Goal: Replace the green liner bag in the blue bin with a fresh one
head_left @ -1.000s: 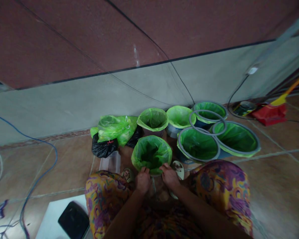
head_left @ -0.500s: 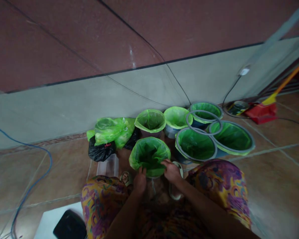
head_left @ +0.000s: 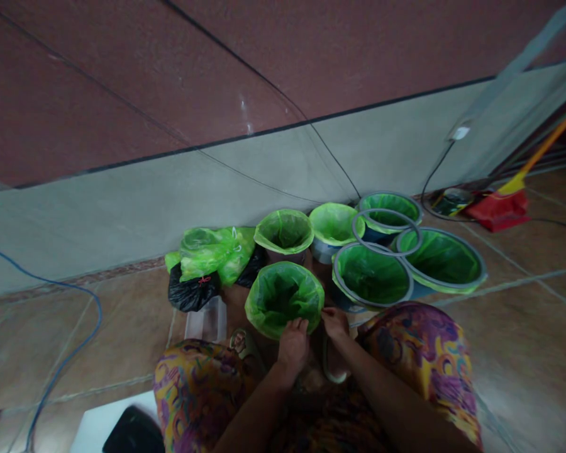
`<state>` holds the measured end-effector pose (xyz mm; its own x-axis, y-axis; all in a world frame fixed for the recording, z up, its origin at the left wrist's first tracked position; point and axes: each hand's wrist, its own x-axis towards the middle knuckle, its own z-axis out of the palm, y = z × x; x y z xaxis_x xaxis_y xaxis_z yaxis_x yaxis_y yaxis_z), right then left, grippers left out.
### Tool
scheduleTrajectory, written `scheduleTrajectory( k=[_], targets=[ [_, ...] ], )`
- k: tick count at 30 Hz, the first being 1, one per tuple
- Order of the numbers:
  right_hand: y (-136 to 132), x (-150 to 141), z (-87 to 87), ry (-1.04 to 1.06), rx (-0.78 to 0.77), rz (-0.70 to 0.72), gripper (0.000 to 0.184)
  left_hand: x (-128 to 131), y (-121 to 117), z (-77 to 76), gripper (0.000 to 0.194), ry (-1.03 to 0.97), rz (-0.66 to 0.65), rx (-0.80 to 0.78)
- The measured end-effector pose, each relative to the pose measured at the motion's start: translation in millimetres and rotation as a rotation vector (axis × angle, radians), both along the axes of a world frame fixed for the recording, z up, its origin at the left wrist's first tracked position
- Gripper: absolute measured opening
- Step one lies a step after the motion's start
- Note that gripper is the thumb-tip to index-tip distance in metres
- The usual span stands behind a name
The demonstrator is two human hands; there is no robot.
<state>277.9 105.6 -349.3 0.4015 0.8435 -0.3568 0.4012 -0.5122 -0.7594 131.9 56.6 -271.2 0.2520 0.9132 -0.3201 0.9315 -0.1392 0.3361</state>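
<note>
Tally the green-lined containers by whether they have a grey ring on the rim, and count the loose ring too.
Green-lined pots without a ring: 3
Green-lined pots with a grey ring: 3
Loose grey ring: 1
Total: 7

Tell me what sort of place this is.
Probably a utility corner of a home or workshop: tiled floor, several bins lined with green bags along a bare wall, and loose cables and a dustpan.

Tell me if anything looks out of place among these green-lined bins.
One thing: a loose grey ring lies askew across the rims of three lined bins at the right, seated on none. Both hands pinch the near bin's liner.
</note>
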Motion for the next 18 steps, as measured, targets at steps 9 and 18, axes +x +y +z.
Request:
scheduleTrajectory(
  k=[9, 18],
  targets=[
    [11.2, -7.9, -1.5, -0.045, -0.025, 0.090, 0.018, -0.8, 5.1, -20.9, 0.036, 0.172, 0.004, -0.149],
    [29.9, -9.8, 0.9, -0.017, -0.096, 0.144, 0.018, -6.6, 5.3, -19.0, 0.036, 0.170, 0.001, -0.151]
  ],
)
